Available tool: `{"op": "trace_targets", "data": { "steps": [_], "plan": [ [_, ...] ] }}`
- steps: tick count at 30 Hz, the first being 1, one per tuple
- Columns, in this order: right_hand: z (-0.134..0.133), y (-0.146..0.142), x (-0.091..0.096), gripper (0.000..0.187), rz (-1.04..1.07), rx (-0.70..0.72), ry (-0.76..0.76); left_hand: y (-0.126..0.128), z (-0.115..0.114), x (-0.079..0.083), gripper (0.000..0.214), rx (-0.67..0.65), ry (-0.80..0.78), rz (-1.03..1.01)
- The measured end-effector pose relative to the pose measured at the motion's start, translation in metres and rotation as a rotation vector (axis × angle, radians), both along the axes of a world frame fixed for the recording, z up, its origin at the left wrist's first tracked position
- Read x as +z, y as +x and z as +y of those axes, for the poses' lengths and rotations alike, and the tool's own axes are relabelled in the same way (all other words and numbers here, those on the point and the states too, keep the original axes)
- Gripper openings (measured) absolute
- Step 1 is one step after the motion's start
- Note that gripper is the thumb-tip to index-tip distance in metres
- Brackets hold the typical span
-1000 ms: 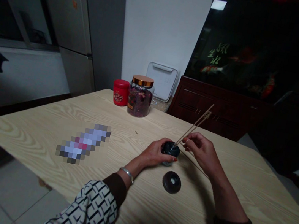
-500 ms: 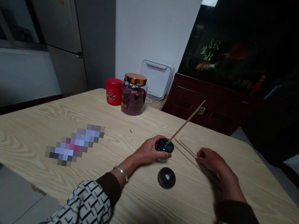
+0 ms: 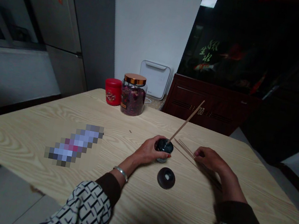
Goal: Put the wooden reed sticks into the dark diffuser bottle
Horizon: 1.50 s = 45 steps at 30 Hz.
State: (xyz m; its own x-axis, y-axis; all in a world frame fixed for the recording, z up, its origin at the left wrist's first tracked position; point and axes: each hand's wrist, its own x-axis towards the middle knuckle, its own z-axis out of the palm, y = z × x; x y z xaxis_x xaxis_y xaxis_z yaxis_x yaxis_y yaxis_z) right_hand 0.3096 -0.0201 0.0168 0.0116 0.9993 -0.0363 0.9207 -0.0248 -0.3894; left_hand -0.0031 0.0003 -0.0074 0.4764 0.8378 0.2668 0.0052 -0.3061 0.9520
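Note:
My left hand (image 3: 150, 152) is wrapped round a small dark round holder (image 3: 164, 146) on the wooden table (image 3: 48, 129). One thin stick (image 3: 187, 120) stands slanted in the holder, leaning up to the right. My right hand (image 3: 208, 159) lies low on the table just right of it, fingers curled onto several loose thin sticks (image 3: 186, 149) that lie flat there. A dark round lid (image 3: 166, 178) with a pale centre lies on the table in front of the holder.
At the table's far edge stand a red tin (image 3: 113, 91) and a glass jar (image 3: 133, 95) with a copper lid, full of dried petals. A blurred-out flat object (image 3: 74, 147) lies to the left. A dark cabinet (image 3: 208, 105) and a fridge (image 3: 75, 25) are behind.
A second ago my right hand held sticks at the holder. It left one standing in the holder and dropped to the loose sticks on the table. My left hand stayed on the holder.

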Motion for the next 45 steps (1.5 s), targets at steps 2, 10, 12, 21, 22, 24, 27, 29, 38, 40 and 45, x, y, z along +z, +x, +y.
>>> {"op": "trace_targets", "data": {
  "steps": [2, 10, 12, 21, 22, 24, 27, 29, 38, 40, 45],
  "plan": [
    [-0.006, -0.002, 0.021, 0.009, 0.094, 0.008, 0.075, 0.000, 0.000, 0.001, 0.068, -0.007, 0.001, -0.004],
    [-0.045, -0.062, 0.113, 0.023, 1.140, -0.123, 0.729, 0.000, -0.001, 0.000, 0.070, -0.019, -0.029, -0.026],
    [-0.048, -0.085, 0.117, 0.020, 1.199, -0.098, 0.807, 0.000, -0.001, 0.000, 0.070, -0.010, -0.021, -0.028],
    [-0.035, -0.130, 0.087, 0.016, 1.024, -0.013, 0.865, 0.000, -0.001, 0.000, 0.071, 0.005, 0.000, -0.006],
    [-0.033, -0.131, 0.084, 0.016, 1.022, -0.004, 0.853, 0.000, -0.001, 0.000, 0.072, 0.007, 0.000, -0.006],
    [-0.030, -0.133, 0.078, 0.017, 1.013, 0.010, 0.814, 0.000, -0.001, 0.000, 0.072, 0.004, -0.001, -0.004],
    [-0.026, -0.135, 0.069, 0.018, 0.983, 0.023, 0.730, -0.001, -0.002, 0.002, 0.071, 0.013, 0.004, 0.005],
    [-0.024, -0.136, 0.063, 0.020, 0.942, 0.045, 0.642, -0.002, -0.002, 0.004, 0.071, 0.019, 0.016, 0.024],
    [-0.018, -0.081, 0.061, 0.037, 0.613, 0.003, 0.369, -0.001, -0.002, 0.003, 0.072, 0.012, 0.000, 0.006],
    [-0.014, -0.056, 0.052, 0.025, 0.287, -0.009, 0.305, -0.001, -0.003, 0.003, 0.072, 0.002, -0.013, -0.008],
    [-0.007, -0.022, 0.015, 0.008, -0.214, -0.079, 0.012, 0.000, -0.003, 0.003, 0.069, -0.016, -0.032, -0.039]
  ]
}}
